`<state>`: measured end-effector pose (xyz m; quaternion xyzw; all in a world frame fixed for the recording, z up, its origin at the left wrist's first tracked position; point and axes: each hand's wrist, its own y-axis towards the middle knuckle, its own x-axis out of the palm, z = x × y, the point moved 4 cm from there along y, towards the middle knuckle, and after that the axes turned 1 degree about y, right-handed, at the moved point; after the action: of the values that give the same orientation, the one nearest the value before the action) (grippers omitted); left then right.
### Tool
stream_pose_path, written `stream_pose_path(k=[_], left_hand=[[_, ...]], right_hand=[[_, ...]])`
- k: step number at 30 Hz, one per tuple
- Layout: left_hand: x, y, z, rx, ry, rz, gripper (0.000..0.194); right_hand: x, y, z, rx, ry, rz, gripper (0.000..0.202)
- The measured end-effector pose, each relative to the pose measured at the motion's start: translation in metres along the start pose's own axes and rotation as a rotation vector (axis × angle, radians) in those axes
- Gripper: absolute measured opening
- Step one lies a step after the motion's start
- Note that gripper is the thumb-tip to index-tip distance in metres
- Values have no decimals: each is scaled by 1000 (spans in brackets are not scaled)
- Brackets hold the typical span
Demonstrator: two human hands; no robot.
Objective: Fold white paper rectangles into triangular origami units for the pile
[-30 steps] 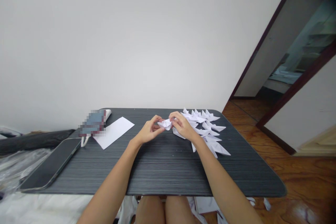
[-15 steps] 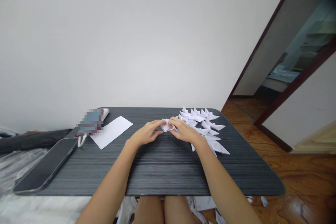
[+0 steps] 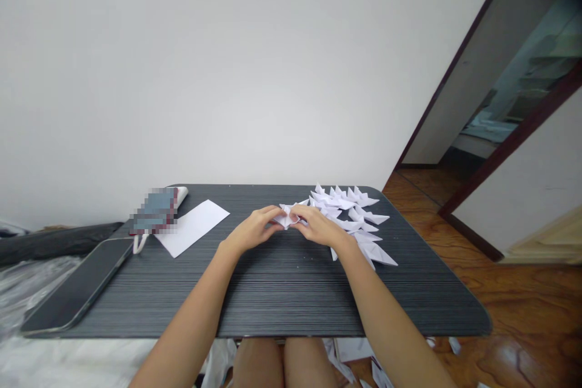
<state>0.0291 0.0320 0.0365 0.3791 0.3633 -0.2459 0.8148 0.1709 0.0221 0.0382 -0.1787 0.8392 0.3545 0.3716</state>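
Note:
Between my two hands, above the middle of the dark table, is a small folded white paper (image 3: 286,217). My left hand (image 3: 257,228) pinches its left side between thumb and fingers. On the right side, my right hand (image 3: 315,224) grips the paper in the same way, its fingertips partly covering the folds. Several folded white paper boats (image 3: 359,218) lie clustered just beyond and to the right of my right hand. Some of them are partly hidden behind my right hand and forearm.
The dark table (image 3: 291,291) stands against a white wall. On its left are a flat white sheet (image 3: 195,227), a pixelated item (image 3: 157,212) with a white loop, and a large black phone-like device (image 3: 82,285). Paper scraps (image 3: 354,348) lie below the front edge.
The fingers of both hands have shifted slightly on the folded paper, which now shows a pointed, more spread shape between them. The paper boats have stayed in place.

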Motion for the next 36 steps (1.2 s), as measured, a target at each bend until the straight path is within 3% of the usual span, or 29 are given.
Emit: stream_pose_path(k=[7, 15, 20, 24, 31, 36], left_hand=[[-2, 0, -6, -70, -181, 120, 22], [0, 2, -11, -128, -455, 214, 28], [-1, 2, -10, -150, -451, 270, 23], [-3, 2, -11, -162, -445, 283, 21], [-5, 1, -12, -169, -427, 343, 21], [-7, 0, -11, -103, -246, 379, 20]], right_hand=[[-5, 1, 3, 76, 168, 68, 5], [-4, 2, 11, 170, 670, 111, 9], [-6, 3, 10, 153, 596, 131, 17], [-13, 3, 6, 107, 443, 195, 11], [-11, 4, 13, 162, 569, 317, 18], [-7, 4, 19, 201, 632, 350, 22]])
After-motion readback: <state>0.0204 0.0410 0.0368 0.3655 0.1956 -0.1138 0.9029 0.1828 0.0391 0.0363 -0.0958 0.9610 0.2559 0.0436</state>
